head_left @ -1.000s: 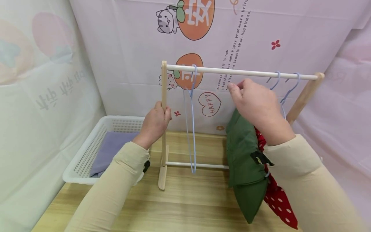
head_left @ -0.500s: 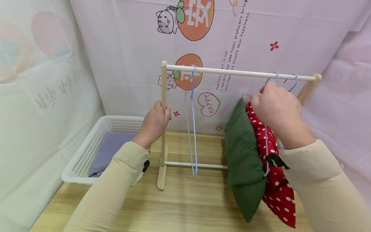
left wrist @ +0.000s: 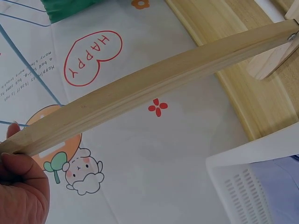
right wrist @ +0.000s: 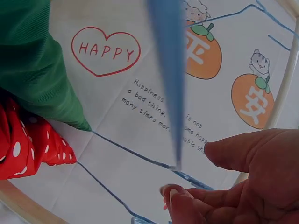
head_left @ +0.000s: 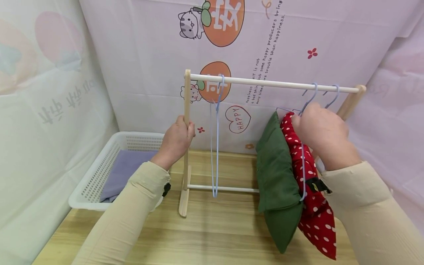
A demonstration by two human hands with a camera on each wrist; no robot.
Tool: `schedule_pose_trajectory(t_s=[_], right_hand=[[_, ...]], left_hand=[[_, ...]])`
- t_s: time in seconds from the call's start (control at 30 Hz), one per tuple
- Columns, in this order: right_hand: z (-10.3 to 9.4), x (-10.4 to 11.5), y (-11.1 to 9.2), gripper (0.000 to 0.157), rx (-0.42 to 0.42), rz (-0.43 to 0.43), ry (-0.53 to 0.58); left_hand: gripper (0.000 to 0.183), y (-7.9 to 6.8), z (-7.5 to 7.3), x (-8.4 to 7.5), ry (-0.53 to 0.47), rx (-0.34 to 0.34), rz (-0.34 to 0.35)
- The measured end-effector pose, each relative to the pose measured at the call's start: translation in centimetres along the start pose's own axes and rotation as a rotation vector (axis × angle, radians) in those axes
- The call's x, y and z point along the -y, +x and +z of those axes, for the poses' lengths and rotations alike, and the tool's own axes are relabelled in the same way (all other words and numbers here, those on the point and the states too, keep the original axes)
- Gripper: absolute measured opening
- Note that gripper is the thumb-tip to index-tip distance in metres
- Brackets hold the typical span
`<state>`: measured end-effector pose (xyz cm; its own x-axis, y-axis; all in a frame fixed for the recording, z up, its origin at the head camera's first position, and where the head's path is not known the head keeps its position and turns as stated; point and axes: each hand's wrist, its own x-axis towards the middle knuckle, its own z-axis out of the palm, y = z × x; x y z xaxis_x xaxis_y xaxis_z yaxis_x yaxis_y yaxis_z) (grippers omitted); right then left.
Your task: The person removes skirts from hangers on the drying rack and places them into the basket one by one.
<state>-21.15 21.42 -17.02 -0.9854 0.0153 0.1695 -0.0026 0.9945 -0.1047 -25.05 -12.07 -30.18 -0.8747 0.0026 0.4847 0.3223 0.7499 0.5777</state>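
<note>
Wood and white rod (head_left: 265, 83) form a small rack (head_left: 187, 99) across the centre of the frame, standing on a wooden table (head_left: 225, 232). At centre left, the left hand (head_left: 175, 140) grips the rack's post, fingers curled around it. At right, the right hand (head_left: 321, 127) is at the neck of a blue hanger (head_left: 303, 162). From the right wrist, its thumb and fingers are apart, with the hanger's wire between or just behind them; whether they touch it, I cannot tell.

On that hanger is a green garment (head_left: 278, 173), right of centre; just beside it, farther right, is a red dotted garment (head_left: 319, 230) on another hanger. A bare hanger (head_left: 217, 154) dangles from the rod, left of centre. At lower left, a white basket (head_left: 142, 135) holds purple cloth (head_left: 129, 169).

Both garments look soft, light and limp, somewhat padded, hard to break but apt to swing or slide. The hangers look thin, stiff and smooth; the neck below the hook seems the best hold. The rack looks light enough to tip, so the post suits a steadying hand.
</note>
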Motion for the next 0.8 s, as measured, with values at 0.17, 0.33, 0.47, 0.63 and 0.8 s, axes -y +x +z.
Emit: schedule_pose_trajectory(t_s=[0.17, 0.33, 0.47, 0.63, 0.8], right_hand=[[0.3, -0.5, 0.5, 0.036, 0.139, -0.037, -0.028], [0.5, -0.6, 1.1, 0.022, 0.169, -0.103, -0.103], [0.7, -0.6, 1.4, 0.024, 0.139, -0.116, -0.098], [1.1, -0.6, 1.6, 0.026, 0.091, -0.128, -0.083], [1.3, -0.5, 1.9, 0.026, 0.095, -0.112, -0.076]], left_hand=[[0.035, 0.0, 0.0, 0.1, -0.002, 0.007, -0.004], [0.035, 0.0, 0.1, 0.2, -0.002, 0.006, -0.002], [0.035, 0.1, 0.1, 0.2, 0.001, 0.003, 0.004], [0.036, 0.0, 0.0, 0.1, 0.004, 0.008, 0.000], [0.037, 0.0, -0.1, 0.1, 0.007, 0.015, -0.002]])
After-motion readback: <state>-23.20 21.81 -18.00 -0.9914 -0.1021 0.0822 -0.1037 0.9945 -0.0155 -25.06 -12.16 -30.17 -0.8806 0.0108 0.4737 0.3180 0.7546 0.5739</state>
